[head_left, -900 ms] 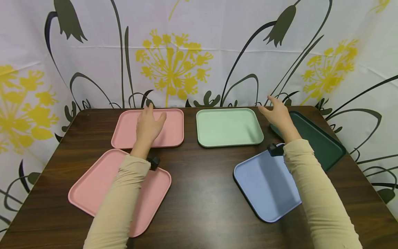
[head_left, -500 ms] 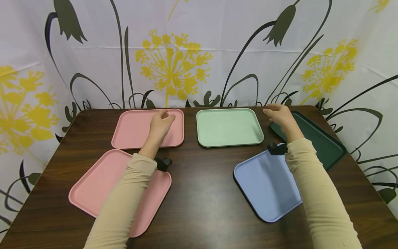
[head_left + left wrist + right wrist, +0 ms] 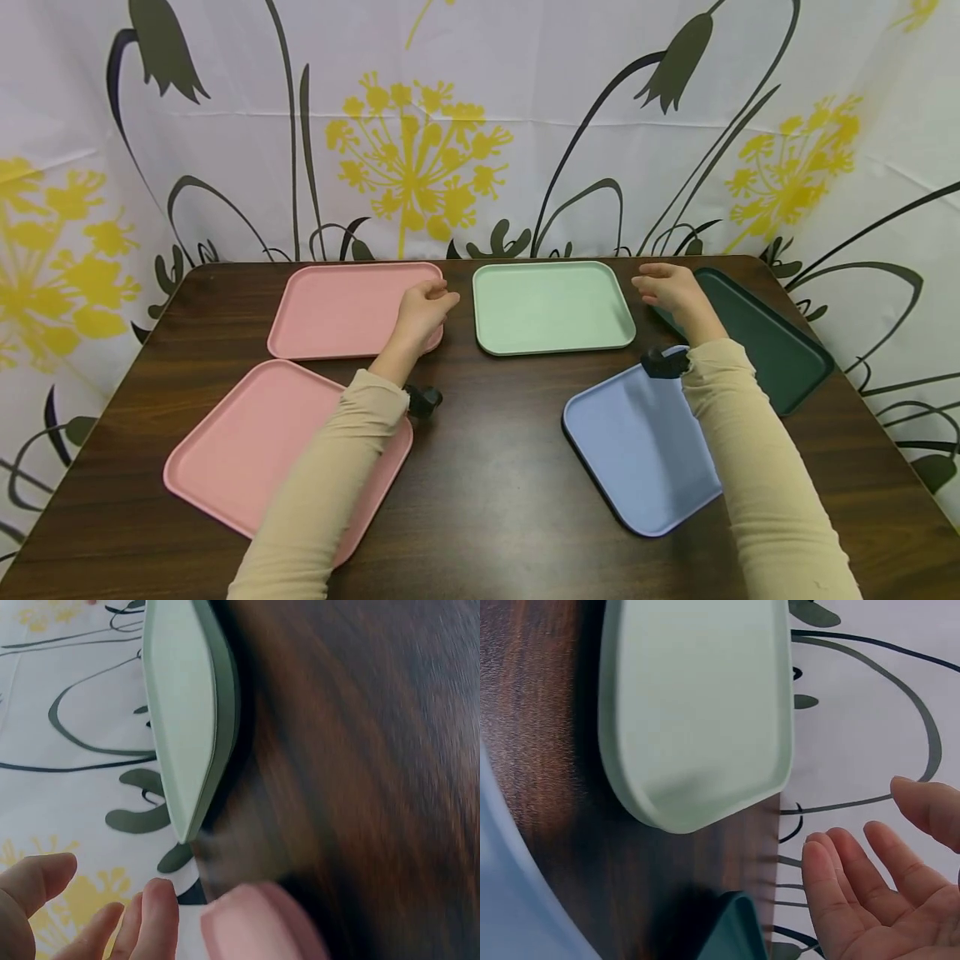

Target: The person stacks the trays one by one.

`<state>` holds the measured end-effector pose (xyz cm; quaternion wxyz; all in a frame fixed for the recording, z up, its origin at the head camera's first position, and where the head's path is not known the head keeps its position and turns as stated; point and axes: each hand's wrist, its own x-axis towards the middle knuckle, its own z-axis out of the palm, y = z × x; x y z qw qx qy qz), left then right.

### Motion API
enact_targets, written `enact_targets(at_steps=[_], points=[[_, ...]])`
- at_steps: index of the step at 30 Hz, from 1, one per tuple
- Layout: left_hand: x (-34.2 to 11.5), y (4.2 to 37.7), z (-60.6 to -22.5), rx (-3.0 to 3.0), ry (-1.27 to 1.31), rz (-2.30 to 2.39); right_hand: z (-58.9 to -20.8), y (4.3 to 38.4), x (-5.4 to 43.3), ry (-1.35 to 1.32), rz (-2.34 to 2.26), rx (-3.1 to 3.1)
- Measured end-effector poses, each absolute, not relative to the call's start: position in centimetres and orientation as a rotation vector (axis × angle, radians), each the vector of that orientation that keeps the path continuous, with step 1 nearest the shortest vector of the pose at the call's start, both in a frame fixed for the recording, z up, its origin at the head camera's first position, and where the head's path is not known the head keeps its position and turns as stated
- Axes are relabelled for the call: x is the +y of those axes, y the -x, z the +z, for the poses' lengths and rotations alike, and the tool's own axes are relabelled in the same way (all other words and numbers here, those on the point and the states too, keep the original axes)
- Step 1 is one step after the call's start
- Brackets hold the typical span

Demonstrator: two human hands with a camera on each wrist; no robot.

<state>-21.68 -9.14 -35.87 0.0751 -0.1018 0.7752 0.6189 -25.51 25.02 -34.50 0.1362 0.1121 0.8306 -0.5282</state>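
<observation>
My left hand (image 3: 424, 314) hovers over the right edge of the far pink tray (image 3: 345, 308), its fingers loosely bent with nothing between them. To its right lies a light green tray (image 3: 553, 307), also large in the left wrist view. Past that tray's right end is my right hand (image 3: 670, 289), in front of the dark green tray's corner. Relaxed, slightly spread fingers (image 3: 826, 889) show in the right wrist view, and they hold nothing. The dark green tray (image 3: 772, 350) slants along the right side, partly behind the right forearm.
A larger pink tray (image 3: 255, 442) lies at the near left, partly under the left sleeve (image 3: 330, 475). At the near right a blue tray (image 3: 645, 450) is partly covered by the right sleeve. A flower-print cloth (image 3: 450, 125) hangs behind the dark wooden table (image 3: 480, 500).
My left hand has moved right across the far pink tray to its right edge. My right hand has lowered slightly, its fingers bending more. The trays have stayed put.
</observation>
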Motion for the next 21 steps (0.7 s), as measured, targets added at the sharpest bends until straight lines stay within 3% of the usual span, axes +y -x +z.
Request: enact_targets(at_steps=[21], points=[[-6.9, 21.9, -38.0, 2.239, 0.311, 1.83, -37.2, 25.1, 25.6, -0.291, -1.427, 2.406]])
